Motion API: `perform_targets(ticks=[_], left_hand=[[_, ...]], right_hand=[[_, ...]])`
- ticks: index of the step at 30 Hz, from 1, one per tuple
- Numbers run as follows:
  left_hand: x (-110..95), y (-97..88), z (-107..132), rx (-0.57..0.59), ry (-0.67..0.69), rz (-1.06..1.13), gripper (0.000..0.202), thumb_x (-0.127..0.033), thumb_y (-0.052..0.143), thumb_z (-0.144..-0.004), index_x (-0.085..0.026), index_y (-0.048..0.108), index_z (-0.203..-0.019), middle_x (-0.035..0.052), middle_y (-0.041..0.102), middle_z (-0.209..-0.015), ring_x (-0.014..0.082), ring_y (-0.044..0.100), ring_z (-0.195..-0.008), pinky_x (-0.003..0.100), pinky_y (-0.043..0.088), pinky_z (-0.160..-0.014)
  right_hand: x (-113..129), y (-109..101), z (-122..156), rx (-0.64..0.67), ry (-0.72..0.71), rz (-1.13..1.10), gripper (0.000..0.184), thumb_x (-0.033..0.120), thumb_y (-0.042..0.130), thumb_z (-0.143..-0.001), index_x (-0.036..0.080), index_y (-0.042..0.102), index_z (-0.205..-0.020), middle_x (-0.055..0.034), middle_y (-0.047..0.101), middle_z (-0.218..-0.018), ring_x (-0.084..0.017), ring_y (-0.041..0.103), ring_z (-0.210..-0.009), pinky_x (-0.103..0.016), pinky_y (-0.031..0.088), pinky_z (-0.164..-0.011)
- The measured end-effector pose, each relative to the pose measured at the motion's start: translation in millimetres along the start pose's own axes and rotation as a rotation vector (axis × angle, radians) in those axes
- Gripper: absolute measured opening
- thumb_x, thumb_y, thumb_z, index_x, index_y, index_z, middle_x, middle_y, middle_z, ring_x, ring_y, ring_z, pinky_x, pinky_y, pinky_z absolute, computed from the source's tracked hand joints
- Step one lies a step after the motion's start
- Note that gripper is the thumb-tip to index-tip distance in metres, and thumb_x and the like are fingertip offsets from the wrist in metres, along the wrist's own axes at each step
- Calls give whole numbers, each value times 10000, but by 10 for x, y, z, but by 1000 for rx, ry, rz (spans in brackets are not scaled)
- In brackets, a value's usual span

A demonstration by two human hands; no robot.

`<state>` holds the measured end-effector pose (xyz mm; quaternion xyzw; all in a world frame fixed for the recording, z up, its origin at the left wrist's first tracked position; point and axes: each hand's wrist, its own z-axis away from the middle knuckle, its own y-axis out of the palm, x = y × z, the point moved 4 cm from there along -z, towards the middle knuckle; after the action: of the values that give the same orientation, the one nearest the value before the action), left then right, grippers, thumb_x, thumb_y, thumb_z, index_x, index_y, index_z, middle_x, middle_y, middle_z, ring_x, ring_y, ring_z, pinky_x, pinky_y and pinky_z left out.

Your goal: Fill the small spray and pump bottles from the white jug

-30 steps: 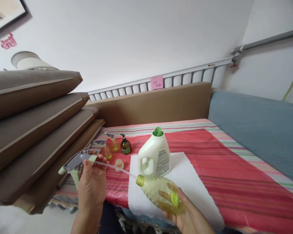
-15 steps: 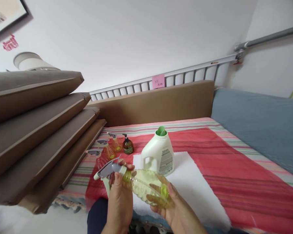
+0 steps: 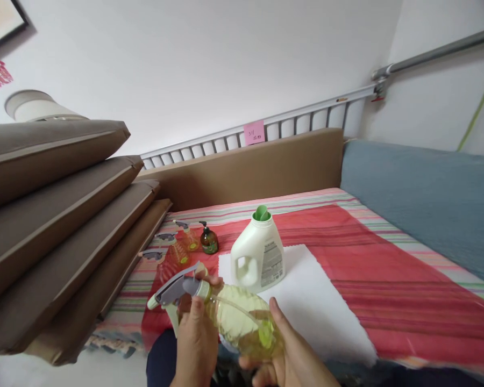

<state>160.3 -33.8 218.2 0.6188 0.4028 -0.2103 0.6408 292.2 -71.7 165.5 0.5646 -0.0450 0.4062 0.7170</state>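
I hold a clear yellow-green spray bottle [image 3: 237, 322] lying on its side in front of me. My left hand [image 3: 196, 341] is closed round the bottle's neck just below the grey trigger sprayer head [image 3: 173, 290], which sits on the bottle's mouth. My right hand [image 3: 290, 357] cups the bottle's base from below, fingers wrapped round it. A thin dip tube runs inside the bottle. A white detergent jug [image 3: 258, 252] with a green spout stands just beyond, on a white cloth [image 3: 306, 295].
Three small orange spray bottles [image 3: 179, 247] and a dark pump bottle [image 3: 208, 240] stand at the left on the red striped cover [image 3: 387, 279]. Stacked brown cushions [image 3: 56, 215] overhang the left. A brown headboard [image 3: 250, 166] is behind, a blue blanket [image 3: 423, 199] on the right.
The sprayer head, earlier held apart with its tube drawn out of the bottle, has gone into the bottle's mouth. Both hands have drawn closer together and lower.
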Motion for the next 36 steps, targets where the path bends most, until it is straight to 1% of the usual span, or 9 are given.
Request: perform_targets(ticks=[4,8,10,15,18,22,28,34,36], left_hand=[[-23,-63,-40,6,-5,-71,392,-475,733,-687,-253,648,-999,35,689,-933,237,661,-958,391,499,-920],[-103,-14,-59,-5,-24,22,453,-469,779,-636,-259,643,-1013,28,698,-926,238,667,-932,388,508,-908],[-133,14,-51,4,-49,51,452,-486,780,-632,-255,651,-999,30,702,-903,238,671,-912,390,509,-905],[-115,5,-16,39,-132,70,456,-513,761,-652,-237,660,-1001,36,699,-832,243,678,-884,395,512,-890],[-92,-19,-18,11,-87,75,458,-468,786,-637,-253,653,-1019,21,700,-841,232,677,-880,385,513,-886],[-63,-20,-35,-17,-58,70,424,-469,763,-670,-265,649,-1024,23,704,-898,230,668,-925,382,512,-888],[-33,-11,13,41,-91,82,416,-500,748,-677,-254,653,-998,41,709,-915,237,669,-930,381,511,-900],[-65,-79,38,-97,61,-39,386,-406,792,-647,-248,653,-971,11,711,-887,196,678,-882,314,517,-871],[-50,-105,45,-120,54,-96,408,-426,791,-637,-246,660,-980,23,716,-894,215,677,-885,326,523,-859]], right_hand=[[-128,-29,-12,167,138,29,878,840,355,-742,155,444,-1284,-70,698,-689,-162,661,-481,-184,438,-410],[-132,-33,72,320,1,56,1037,584,767,-639,294,192,-1452,-25,718,-772,-176,707,-640,-180,466,-523],[-166,-85,65,309,-6,74,992,503,804,-636,250,270,-1434,-44,723,-796,-115,661,-529,-131,406,-452],[-302,-149,-49,322,174,15,872,831,438,-713,68,618,-1094,-106,690,-668,-81,606,-488,-104,374,-415],[-238,-100,-44,290,77,24,785,781,434,-775,173,508,-1266,-118,704,-927,-120,664,-558,-154,435,-455],[-128,-85,17,230,-152,41,1037,538,834,-573,390,239,-1409,-92,556,-1293,-183,706,-691,-226,504,-505],[-294,-178,-100,324,185,-31,894,832,446,-706,81,576,-1174,-112,691,-659,-71,536,-379,-114,304,-331],[-207,-238,-108,228,-99,-11,872,572,784,-627,376,343,-1354,-66,596,-1255,-172,702,-716,-216,509,-517],[-234,-264,-119,218,-90,29,823,573,774,-640,299,411,-1326,-89,647,-1165,-108,658,-563,-168,446,-440]])
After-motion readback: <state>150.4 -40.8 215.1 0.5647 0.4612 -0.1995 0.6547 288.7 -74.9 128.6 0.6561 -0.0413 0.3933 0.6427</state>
